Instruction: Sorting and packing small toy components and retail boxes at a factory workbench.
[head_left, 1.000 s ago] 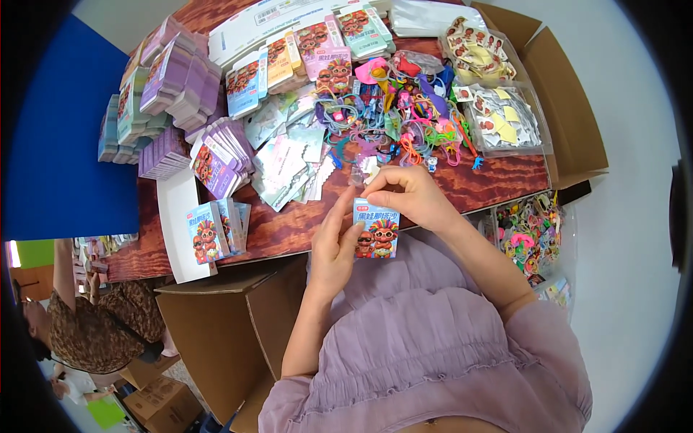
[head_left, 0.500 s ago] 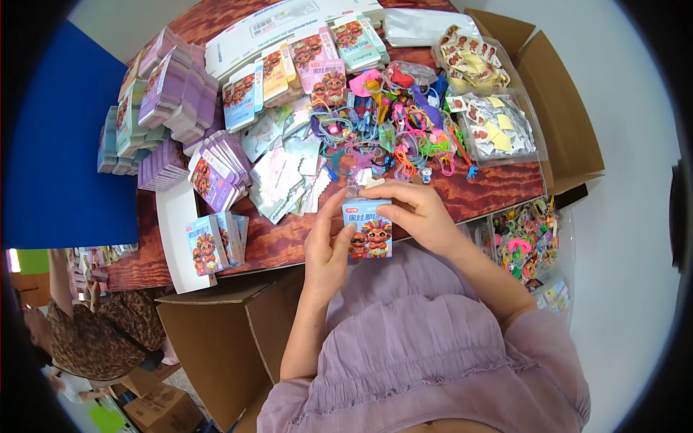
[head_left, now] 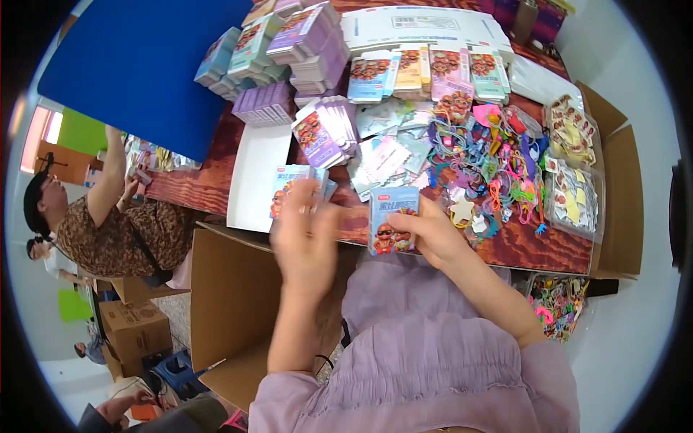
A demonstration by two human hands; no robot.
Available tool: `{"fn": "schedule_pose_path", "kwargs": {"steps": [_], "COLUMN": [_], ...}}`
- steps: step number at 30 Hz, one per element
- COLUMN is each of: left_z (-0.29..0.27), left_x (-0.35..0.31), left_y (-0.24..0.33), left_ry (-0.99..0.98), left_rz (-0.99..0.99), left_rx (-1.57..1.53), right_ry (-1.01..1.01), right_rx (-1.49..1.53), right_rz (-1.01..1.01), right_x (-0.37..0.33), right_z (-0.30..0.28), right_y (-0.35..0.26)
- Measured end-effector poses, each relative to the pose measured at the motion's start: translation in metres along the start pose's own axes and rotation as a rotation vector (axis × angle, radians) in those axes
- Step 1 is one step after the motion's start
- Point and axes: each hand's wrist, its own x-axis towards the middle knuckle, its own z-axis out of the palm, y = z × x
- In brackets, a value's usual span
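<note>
My right hand [head_left: 442, 237] grips a small blue cardboard box [head_left: 388, 200] with a cartoon print, its thumb across the front. The box is held upright over the table's near edge. Motion smears my left hand [head_left: 307, 234], whose fingers are beside the box and in front of several similar blue boxes [head_left: 283, 189]. Those boxes lie at the near end of a long white tray [head_left: 253, 162]. Whether the left fingers touch or hold anything cannot be made out.
Silvery packets [head_left: 386, 159], a heap of colourful small toys [head_left: 498, 155] and clear trays of stickers [head_left: 570, 191] cover the table. Stacked boxes [head_left: 310, 36] stand at the back. An open carton [head_left: 231, 296] sits below the near edge. Another person [head_left: 123, 224] works at left.
My left hand has left the blue box and moved left toward the boxes in the tray. The right hand now holds the box alone. The view has swung left.
</note>
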Motion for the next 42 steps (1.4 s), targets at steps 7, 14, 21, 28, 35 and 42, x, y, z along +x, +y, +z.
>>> {"fn": "schedule_pose_path", "kwargs": {"steps": [7,14,21,28,35,42], "left_z": [-0.062,-0.056,-0.045,-0.057,-0.093,-0.087], "left_x": [0.061,0.075,0.065,0.052,0.068,0.14], "left_y": [-0.086,-0.096,-0.091,-0.082,-0.081,-0.147], "left_ry": [-0.297,-0.578,-0.495,-0.365,-0.265,0.365], "left_rz": [-0.472,-0.643,-0.524,-0.441,-0.468,-0.153], "left_rx": [-0.349,-0.392,-0.459,-0.552,-0.647,-0.54], "right_ry": [-0.129,-0.224,-0.245,-0.299,-0.49,-0.434], "right_rx": [0.176,0.25,0.154,-0.023,-0.106,-0.752], "right_rz": [0.241,0.283,0.264,0.216,0.177,-0.049], "right_x": [0.064,0.086,0.097,0.078,0.113,0.236], "right_z": [0.03,0.049,0.054,0.068,0.088,0.103], "right_y": [0.022,0.022,0.019,-0.002,-0.016,-0.046]}}
